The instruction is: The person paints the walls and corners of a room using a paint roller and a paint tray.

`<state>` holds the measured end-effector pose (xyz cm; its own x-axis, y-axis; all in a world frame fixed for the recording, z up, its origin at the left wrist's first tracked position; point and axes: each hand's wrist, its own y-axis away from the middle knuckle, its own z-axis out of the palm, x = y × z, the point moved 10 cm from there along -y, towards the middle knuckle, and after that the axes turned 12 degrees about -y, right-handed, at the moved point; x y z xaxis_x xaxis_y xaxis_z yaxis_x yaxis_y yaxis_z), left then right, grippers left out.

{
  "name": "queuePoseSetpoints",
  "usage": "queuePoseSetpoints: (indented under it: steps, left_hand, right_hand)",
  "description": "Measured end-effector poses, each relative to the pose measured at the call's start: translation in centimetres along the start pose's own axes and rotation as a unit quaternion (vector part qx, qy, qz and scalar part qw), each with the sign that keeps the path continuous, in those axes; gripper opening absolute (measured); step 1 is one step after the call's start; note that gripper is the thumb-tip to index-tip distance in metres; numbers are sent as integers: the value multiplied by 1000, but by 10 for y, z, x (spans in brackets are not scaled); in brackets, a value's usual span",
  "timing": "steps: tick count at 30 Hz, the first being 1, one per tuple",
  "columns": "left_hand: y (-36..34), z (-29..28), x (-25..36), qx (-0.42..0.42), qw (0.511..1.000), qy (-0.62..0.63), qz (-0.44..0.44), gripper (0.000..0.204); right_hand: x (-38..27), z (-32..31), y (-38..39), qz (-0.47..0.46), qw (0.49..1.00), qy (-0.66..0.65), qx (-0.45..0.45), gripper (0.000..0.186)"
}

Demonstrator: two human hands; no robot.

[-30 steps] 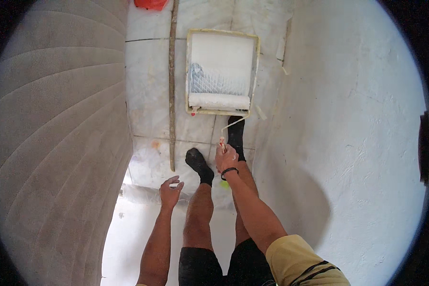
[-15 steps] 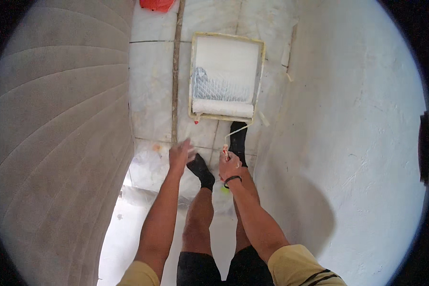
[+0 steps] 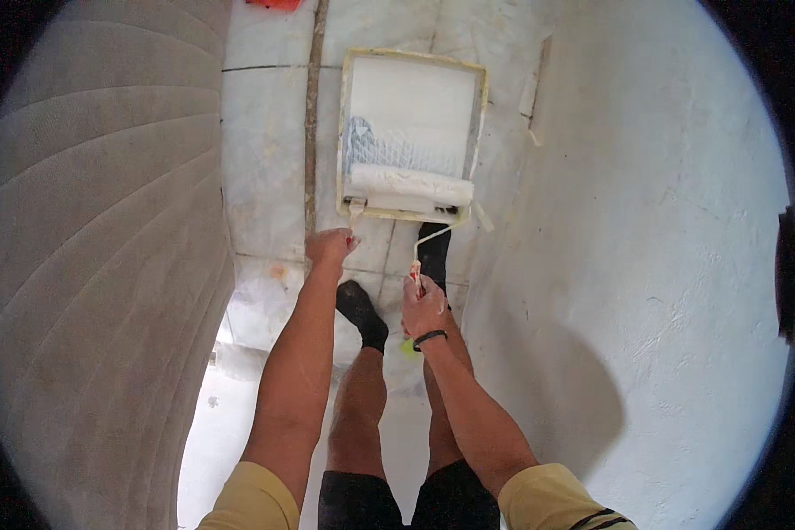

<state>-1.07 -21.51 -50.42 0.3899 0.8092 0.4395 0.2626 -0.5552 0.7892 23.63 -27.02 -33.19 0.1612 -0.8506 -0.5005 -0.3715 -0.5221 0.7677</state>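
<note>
My right hand (image 3: 425, 307) is closed round the red and white handle of a paint roller (image 3: 412, 185). Its white, paint-covered sleeve lies across the near end of a paint tray (image 3: 484, 106), and the bent wire frame runs over the tray's near right corner. White paint coats the tray, with a ribbed patch showing through. At the near left corner, my left hand (image 3: 329, 246) has its fingers closed on the red handle of what looks like a small paintbrush (image 3: 357, 207). The brush's pale head rests at the tray's rim; the fingers partly hide its handle.
A grey padded piece of furniture with curved seams (image 3: 106, 221) stands along the left. On the right rises a white wall (image 3: 662, 221). My sock-covered feet (image 3: 359, 309) are on the paint-smeared tiled floor (image 3: 265, 159). Something red (image 3: 278, 3) lies at the far edge.
My left hand has reached forward and taken hold of the small brush at the tray's corner. The roller sleeve has shifted a little up the tray, away from its near rim.
</note>
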Motion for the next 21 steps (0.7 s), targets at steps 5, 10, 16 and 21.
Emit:
queuePoseSetpoints:
  steps: [5, 10, 16, 21]
  left_hand:
    - [13, 38, 18, -33, 932, -270, 238, 18]
    - [19, 40, 30, -19, 879, -381, 284, 17]
    - [2, -7, 10, -3, 904, -346, 250, 12]
    - [48, 43, 63, -88, 989, -108, 43, 12]
  right_hand:
    - [-5, -13, -48, -90, 994, 13, 53, 30]
    - [-33, -1, -91, -108, 993, 19, 42, 32]
    - [-45, 39, -92, -27, 998, -59, 14, 33]
    - [-13, -10, -102, -83, 994, 25, 65, 31]
